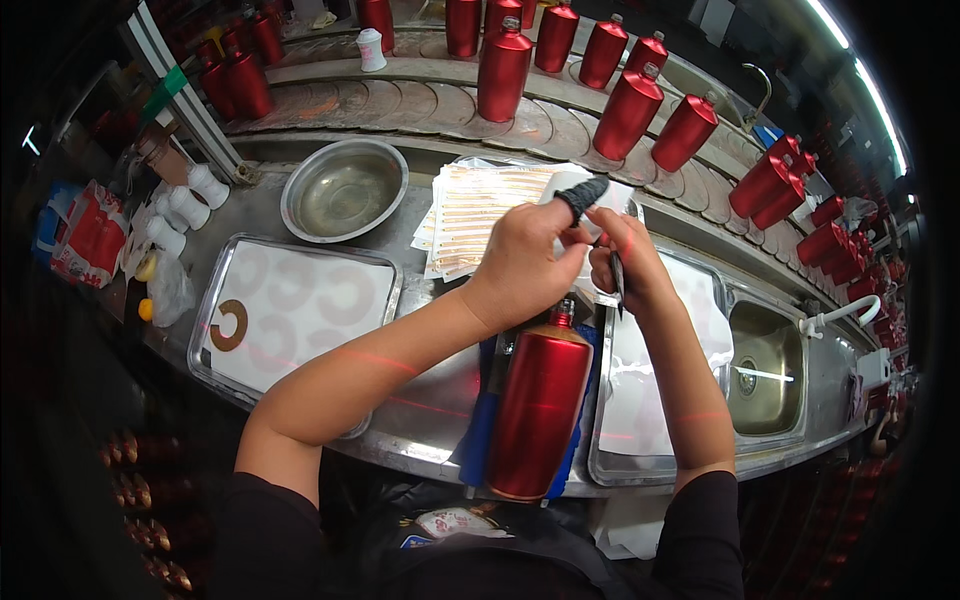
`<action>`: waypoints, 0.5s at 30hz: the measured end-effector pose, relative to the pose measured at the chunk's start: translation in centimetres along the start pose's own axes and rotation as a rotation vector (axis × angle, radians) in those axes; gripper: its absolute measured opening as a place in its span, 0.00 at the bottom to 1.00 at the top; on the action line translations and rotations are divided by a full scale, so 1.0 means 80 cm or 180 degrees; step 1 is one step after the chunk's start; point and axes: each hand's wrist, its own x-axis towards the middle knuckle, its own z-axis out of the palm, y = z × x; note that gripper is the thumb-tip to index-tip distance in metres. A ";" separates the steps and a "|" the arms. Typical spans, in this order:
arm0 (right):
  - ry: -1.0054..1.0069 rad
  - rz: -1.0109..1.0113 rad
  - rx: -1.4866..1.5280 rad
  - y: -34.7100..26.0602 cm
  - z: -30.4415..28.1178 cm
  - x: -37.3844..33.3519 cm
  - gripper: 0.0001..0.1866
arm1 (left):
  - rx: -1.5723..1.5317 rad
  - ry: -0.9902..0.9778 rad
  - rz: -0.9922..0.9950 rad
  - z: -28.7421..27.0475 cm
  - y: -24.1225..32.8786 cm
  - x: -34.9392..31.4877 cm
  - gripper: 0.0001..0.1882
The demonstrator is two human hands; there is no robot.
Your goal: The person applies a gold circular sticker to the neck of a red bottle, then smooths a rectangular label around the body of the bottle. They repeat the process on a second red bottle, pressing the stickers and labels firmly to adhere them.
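Note:
Both my hands meet above the work surface, in front of a white sheet (612,196). My left hand (530,255) is closed, with a black cover on one finger; its fingertips are at the sheet, but what they pinch is hidden. My right hand (640,265) is closed around a slim, dark, pointed tool (618,283), tip down; its exact kind is unclear. Below my hands a large glossy red bottle (540,410) lies on a blue cloth (478,425), its neck pointing away from me. Behind my left hand lie stacked sheets with gold strips (480,215).
At left are a metal bowl (345,192) and a tray (393,262) with a gold C-shaped piece (229,325) on white paper. Another tray (597,455) and a sink (770,400) are at right. Several red bottles (505,75) stand on the curved conveyor (410,108) behind.

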 end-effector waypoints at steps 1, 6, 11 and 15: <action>0.0177 0.0014 -0.0027 0.001 0.002 0.007 0.11 | -0.0366 -0.0456 -0.0420 -0.001 0.007 -0.004 0.08; 0.0656 -0.0919 -0.0111 -0.006 -0.021 -0.033 0.13 | -0.0245 0.0060 -0.0599 -0.049 0.006 -0.027 0.16; 0.1463 -0.1253 -0.0558 -0.040 -0.102 -0.159 0.16 | -0.0808 0.0670 -0.1527 -0.118 -0.025 -0.057 0.11; 0.2595 -0.1399 -0.0112 -0.059 -0.163 -0.307 0.14 | -0.0805 0.0757 -0.1515 -0.128 -0.034 -0.087 0.14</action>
